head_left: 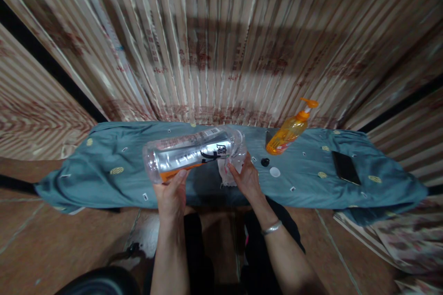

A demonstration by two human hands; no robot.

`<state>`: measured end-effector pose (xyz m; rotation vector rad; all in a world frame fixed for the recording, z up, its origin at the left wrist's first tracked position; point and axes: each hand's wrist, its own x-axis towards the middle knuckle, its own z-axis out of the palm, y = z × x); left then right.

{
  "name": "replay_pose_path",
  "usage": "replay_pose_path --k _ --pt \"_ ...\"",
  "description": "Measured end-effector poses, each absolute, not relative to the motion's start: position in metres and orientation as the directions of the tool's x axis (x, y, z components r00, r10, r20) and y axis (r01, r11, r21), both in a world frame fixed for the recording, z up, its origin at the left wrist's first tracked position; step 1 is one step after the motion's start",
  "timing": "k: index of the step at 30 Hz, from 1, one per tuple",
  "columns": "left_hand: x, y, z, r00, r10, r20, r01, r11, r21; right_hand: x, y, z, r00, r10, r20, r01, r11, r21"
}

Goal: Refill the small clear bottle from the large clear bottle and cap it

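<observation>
A large clear plastic bottle (194, 152) with a silver and orange label and black characters lies nearly level across my two hands, above the cloth-covered bench. My left hand (172, 193) grips its left end from below, thumb along the label's lower edge. At the narrower right end, my right hand (246, 175) has its fingers closed around the bottle. Part of those fingers is hidden. Behind the bottle, close to my right hand, a whitish, pinkish piece of tissue or cloth (226, 176) shows. A small black cap (265, 162) and a flat white disc (274, 172) lie just right of that hand.
An orange pump bottle (287, 133) stands toward the back right on the green patterned cloth (104, 166). Farther right lies a black phone-like slab (346, 167). Striped curtains (221, 55) hang behind the bench. A dark rounded object (100, 281) is on the floor at lower left.
</observation>
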<state>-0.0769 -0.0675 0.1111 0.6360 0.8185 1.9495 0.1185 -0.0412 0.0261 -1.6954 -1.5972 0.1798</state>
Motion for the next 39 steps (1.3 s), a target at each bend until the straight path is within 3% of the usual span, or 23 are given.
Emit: replay_pose_path --k 39 --pt "-0.076 -0.068 0.112 -0.467 0.878 0.105 -0.526 -0.371 0.765 0.115 -0.044 0.036 0.206 0.901 0.381 0.788 0.078 -0.611"
